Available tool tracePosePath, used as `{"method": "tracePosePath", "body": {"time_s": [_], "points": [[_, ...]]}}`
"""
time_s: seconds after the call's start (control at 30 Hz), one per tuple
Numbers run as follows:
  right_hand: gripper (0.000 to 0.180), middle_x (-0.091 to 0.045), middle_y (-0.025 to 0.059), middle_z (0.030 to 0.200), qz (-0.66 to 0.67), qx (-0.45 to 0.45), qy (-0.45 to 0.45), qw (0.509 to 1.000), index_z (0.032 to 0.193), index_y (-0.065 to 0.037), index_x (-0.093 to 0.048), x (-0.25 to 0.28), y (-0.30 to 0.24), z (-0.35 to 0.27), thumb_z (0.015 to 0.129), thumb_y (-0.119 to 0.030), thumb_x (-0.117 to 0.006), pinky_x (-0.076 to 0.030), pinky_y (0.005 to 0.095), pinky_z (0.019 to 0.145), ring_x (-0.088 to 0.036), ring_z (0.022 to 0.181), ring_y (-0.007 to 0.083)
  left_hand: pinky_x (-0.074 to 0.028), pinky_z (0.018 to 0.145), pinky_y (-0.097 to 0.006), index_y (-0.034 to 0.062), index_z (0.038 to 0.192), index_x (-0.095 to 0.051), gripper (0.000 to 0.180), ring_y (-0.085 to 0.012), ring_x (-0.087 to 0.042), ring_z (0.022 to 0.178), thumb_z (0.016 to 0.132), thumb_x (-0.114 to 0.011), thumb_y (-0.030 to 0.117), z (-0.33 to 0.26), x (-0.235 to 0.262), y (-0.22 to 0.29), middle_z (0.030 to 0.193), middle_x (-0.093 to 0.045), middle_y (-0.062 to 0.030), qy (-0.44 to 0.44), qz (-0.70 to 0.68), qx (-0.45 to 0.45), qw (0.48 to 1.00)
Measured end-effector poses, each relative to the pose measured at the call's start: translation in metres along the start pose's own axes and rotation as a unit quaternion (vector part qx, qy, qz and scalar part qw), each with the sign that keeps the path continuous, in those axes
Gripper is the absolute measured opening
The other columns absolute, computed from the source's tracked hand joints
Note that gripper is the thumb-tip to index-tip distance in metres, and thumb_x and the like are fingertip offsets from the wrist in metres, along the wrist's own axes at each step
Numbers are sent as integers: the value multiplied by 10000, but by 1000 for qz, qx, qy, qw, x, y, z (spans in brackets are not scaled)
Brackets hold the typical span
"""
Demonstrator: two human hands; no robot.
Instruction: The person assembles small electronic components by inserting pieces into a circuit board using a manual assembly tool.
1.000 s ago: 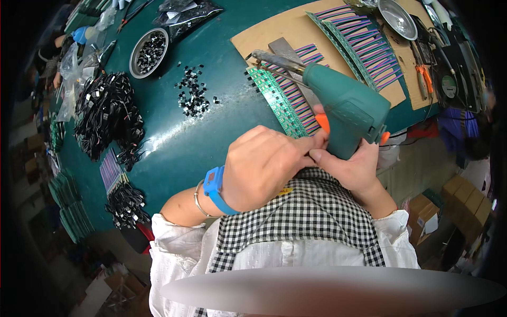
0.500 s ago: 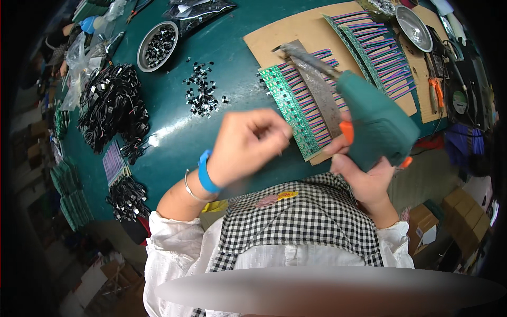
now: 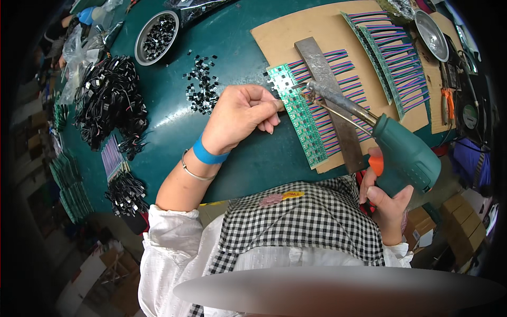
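My right hand (image 3: 388, 198) grips a green soldering gun (image 3: 406, 153) with an orange trigger. Its metal tip reaches over the green circuit board strip (image 3: 302, 119), close to the board's upper part. At the left edge of that board, my left hand (image 3: 243, 116) is closed in a pinch; whatever lies between the fingertips is too small to make out. A few small black connectors sit along the board's upper left edge. Coloured wires (image 3: 351, 79) run out from the board's right side, and a flat metal bar (image 3: 330, 95) lies across them.
Under the board is a cardboard sheet (image 3: 274, 37). More wired boards (image 3: 375, 63) stand to its right. Loose black connectors (image 3: 202, 87) lie left of centre, below a metal bowl (image 3: 138, 47) of similar pieces. Bundled black cables (image 3: 108, 105) are farther left. Orange-handled pliers (image 3: 448, 105) rest at right.
The soldering gun has swung right and down, with its tip now over the board's upper part. My left hand has moved up to the board's left edge.
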State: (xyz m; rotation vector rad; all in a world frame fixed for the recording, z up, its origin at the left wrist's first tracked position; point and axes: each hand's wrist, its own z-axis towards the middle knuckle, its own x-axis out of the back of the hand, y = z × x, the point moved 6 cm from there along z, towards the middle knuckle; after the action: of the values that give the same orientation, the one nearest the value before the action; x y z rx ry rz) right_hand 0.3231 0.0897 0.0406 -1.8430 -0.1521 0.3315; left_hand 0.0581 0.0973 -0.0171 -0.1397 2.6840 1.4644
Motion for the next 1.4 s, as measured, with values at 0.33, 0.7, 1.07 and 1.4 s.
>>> {"method": "tracePosePath", "body": {"time_s": [0.33,0.7,1.07,1.4], "points": [[553,-510,250,1180,3,-34,-99,994,1224,85,-413,8,10,-4,728,53,-655,-480,255,507,-552,613,168,-473,506,-189,-21,781,-625,111,-88,-584,532,842,-596,67,2,-1,-3,655,-629,-64,-9,-13,0,1000],[533,-510,246,1161,10,-35,-87,996,1208,95,-411,10,14,-4,724,78,-634,-485,262,500,-551,606,171,-443,483,-186,-9,761,-627,128,-90,-575,517,847,-598,82,3,0,-4,635,-624,-58,-25,-21,8,999],[499,-515,203,1094,-3,-34,-95,995,1182,76,-428,7,13,-6,725,85,-627,-487,260,501,-549,616,169,-456,490,-185,-14,765,-630,124,-88,-580,524,848,-595,72,5,0,-5,642,-628,-57,-26,-17,3,1000],[460,-521,152,901,-41,-49,-17,998,1084,88,-434,-1,11,-6,717,-40,-680,-457,246,448,-520,518,152,-476,512,-193,-34,800,-625,150,-88,-586,551,845,-613,109,4,0,-7,655,-627,-58,-31,-17,6,999]]}}
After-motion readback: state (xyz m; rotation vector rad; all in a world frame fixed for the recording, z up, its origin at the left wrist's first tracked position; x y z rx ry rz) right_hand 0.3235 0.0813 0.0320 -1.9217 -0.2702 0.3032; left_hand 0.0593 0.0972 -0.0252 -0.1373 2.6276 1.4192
